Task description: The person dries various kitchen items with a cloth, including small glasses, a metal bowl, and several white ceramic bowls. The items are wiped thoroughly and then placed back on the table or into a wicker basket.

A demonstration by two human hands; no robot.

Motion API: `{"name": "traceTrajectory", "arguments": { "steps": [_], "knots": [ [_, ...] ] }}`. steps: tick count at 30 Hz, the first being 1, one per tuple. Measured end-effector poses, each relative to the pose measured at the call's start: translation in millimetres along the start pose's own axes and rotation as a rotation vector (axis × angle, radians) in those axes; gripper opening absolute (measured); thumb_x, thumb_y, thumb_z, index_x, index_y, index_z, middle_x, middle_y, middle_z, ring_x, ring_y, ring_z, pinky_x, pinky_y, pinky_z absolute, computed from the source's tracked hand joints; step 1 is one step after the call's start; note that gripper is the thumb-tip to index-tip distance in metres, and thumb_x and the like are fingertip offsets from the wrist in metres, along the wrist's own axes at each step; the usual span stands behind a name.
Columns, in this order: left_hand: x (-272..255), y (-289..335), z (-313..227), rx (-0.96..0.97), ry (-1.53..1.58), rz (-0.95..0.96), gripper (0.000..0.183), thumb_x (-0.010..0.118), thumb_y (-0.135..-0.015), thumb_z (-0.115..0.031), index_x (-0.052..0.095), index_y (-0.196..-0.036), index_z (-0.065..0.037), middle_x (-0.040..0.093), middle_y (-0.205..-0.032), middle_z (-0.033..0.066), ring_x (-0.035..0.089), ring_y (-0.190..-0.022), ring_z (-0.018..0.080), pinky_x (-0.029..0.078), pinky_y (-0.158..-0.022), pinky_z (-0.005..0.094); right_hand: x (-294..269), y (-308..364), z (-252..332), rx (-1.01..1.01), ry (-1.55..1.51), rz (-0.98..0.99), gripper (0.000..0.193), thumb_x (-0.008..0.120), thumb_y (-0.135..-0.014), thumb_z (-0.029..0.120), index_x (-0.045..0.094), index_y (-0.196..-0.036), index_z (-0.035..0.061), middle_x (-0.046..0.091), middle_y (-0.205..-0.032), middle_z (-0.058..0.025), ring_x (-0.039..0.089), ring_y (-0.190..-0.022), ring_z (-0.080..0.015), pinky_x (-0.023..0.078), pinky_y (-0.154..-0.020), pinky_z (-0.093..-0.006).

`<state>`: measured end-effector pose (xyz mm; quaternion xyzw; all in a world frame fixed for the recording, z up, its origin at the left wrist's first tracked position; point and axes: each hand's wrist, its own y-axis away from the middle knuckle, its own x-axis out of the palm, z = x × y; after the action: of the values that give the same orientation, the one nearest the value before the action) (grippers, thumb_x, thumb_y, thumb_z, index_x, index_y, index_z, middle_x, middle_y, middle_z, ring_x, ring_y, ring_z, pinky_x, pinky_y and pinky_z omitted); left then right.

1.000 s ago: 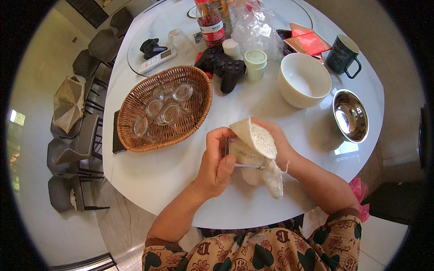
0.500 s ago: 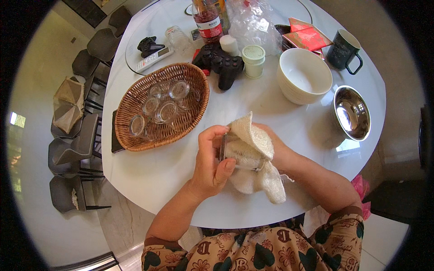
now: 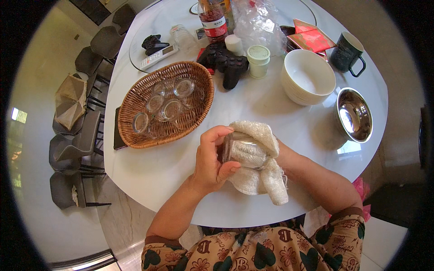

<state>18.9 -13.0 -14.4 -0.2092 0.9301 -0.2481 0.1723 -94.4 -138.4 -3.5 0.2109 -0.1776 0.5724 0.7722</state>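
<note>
My left hand (image 3: pixel 209 159) grips a clear glass cup (image 3: pixel 228 147), its thumb below and its fingers over the top side. The cup lies on its side above the near part of the table, with its base to the left. A cream-white cloth (image 3: pixel 264 133) is stuffed into the cup and drapes over its mouth, with one end hanging down. My right hand (image 3: pixel 285 156) is at the mouth with the cloth around it; the cloth hides its fingers. To the left, an oval wicker basket (image 3: pixel 131 101) holds several clear glass cups (image 3: pixel 172 109).
A white bowl (image 3: pixel 309 74), a steel bowl (image 3: pixel 357 118) and a dark mug (image 3: pixel 346 53) stand on the right. Behind are a black game controller (image 3: pixel 230 67), a pale green tub (image 3: pixel 258 63), a bottle (image 3: pixel 213 22) and clear plastic bags (image 3: pixel 257 27). Grey chairs (image 3: pixel 68 149) line the left.
The cloth has folded down over the cup's mouth, where its corner stood up before. My right hand has turned lower behind it. The whole view has shifted slightly.
</note>
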Motion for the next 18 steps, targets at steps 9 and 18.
{"name": "traceTrajectory", "arguments": {
  "steps": [9,18],
  "knots": [
    [7.1,4.3,-6.8,-0.517,0.321,0.01,0.074,0.057,-0.086,-0.053,0.025,-0.129,-0.002,0.047,-0.113,0.0106,0.05,-0.099,0.0163,0.043,-0.085,0.0288,-5.2,6.4,8.1,-0.654,1.162,-0.169,0.032,0.075,-0.072,0.013,0.048,-0.087,0.0049,0.056,-0.083,-0.0107,0.057,-0.071,-0.0163,0.047,-0.066,-0.0317],
    [-4.9,8.6,6.1,0.028,-0.032,-0.164,0.083,0.075,-0.073,-0.044,0.027,-0.127,-0.003,0.047,-0.115,0.015,0.055,-0.099,0.0226,0.048,-0.082,0.0343,-8.1,-0.7,11.1,-0.004,0.07,0.153,0.043,0.065,-0.087,0.019,0.053,-0.123,0.0005,0.06,-0.113,-0.0076,0.057,-0.101,-0.0149,0.047,-0.089,-0.0295]
  ]
}}
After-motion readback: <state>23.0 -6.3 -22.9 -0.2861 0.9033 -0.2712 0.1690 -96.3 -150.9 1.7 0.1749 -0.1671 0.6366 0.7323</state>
